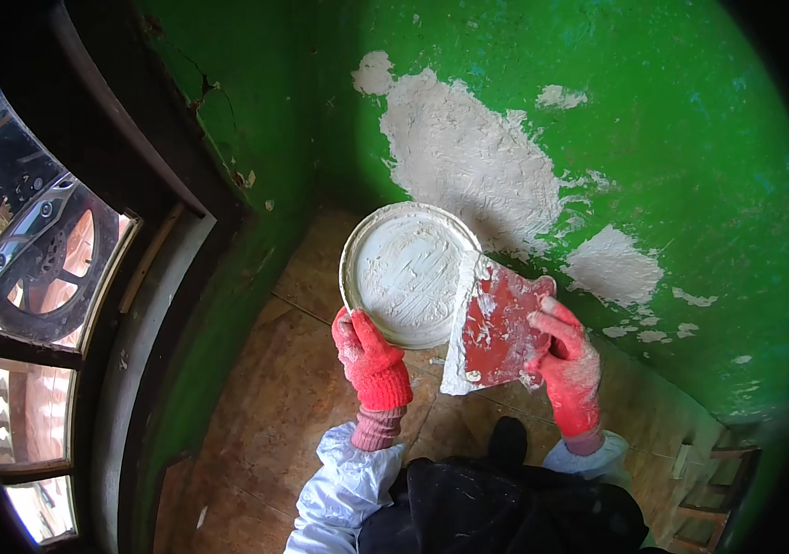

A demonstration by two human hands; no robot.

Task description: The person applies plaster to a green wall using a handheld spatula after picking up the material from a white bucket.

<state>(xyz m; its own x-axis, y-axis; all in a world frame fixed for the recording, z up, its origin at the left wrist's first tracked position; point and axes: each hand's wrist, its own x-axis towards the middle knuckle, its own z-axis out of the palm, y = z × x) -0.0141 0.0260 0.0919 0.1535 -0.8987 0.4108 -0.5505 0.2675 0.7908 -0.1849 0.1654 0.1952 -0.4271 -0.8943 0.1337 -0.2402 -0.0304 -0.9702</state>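
In my red-gloved left hand [371, 362] I grip the lower left rim of a round white lid [408, 277], its face smeared with white filler. My right hand [565, 365], in a red glove dusted white, holds a wide red plastic spreader [505, 323] by its right side. The spreader's left edge carries a thick band of filler and overlaps the lid's right rim. Beyond them, a large rough patch of white filler [468, 152] covers part of the green wall [690, 138]. A smaller filler patch [614, 266] sits lower to the right.
At the left is a dark-framed door [99, 369] with glass panes, a motorcycle wheel [39, 249] showing through them. Brown tiles make up the floor [265, 415]. A wooden ladder-like frame [713, 499] stands at the lower right. The left wall has a crack [205, 88].
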